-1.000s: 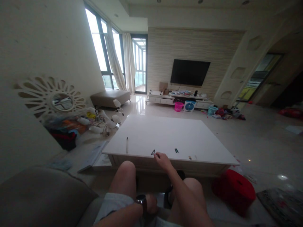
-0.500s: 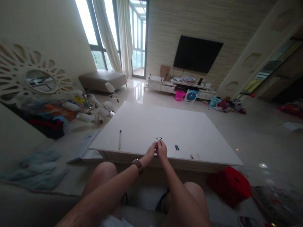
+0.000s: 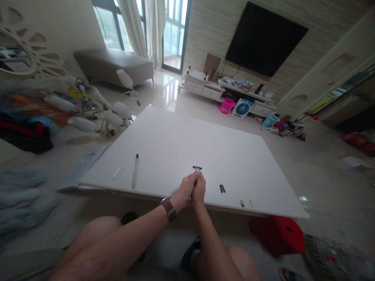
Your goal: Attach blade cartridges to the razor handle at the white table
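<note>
My left hand and my right hand are pressed together over the near edge of the white table. Out of the top of the two closed hands sticks the dark T-shaped head of a razor; its handle is hidden by the fingers. To the right lie two small dark green strips. Farther right are a small yellow-and-dark piece and a thin clear loop. Left of my hands lies a long translucent stick with a black end, beside a clear flat piece.
A red stool stands by the table's near right corner. Lamp arms with white shades lie on the floor to the left. A pink basket and a blue-and-white fan stand before the TV cabinet.
The view has tilted down and come closer to the table. My hands have closed more tightly together around the razor, whose head still points up and away.
</note>
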The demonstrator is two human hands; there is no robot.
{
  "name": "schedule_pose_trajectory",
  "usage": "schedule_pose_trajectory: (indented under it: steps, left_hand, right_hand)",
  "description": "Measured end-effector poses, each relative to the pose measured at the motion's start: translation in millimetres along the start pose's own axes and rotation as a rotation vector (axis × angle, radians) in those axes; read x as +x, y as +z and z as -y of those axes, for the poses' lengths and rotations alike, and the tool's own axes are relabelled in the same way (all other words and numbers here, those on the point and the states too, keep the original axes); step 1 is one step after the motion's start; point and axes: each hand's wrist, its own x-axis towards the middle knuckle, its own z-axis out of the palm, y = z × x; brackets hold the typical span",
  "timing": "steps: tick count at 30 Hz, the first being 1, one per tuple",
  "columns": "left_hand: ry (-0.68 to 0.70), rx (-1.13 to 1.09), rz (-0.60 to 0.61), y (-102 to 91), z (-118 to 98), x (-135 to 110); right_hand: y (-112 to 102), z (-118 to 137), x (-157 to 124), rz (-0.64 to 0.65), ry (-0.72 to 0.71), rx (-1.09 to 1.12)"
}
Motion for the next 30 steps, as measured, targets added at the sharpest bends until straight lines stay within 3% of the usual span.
schedule_pose_trajectory:
  steps: [5, 11, 22, 30]
  left_hand:
    - [0.004, -0.014, -0.081, -10.2, -19, 2]
    - [-0.013, -0.016, -0.192, -24.6, -26, -9]
    - [-0.028, -0.042, -0.171, -14.1, -17, -16]
    - [-0.081, -0.119, -0.09, -14.3, -18, -12]
  right_hand:
    - [26, 6, -2, 0.018, 0.025, 0.033]
    - [42, 12, -13, 0.084, 0.065, 0.119]
    - [26, 6, -15, 0.073, 0.052, 0.067]
    - [29, 4, -12, 0.025, 0.064, 0.056]
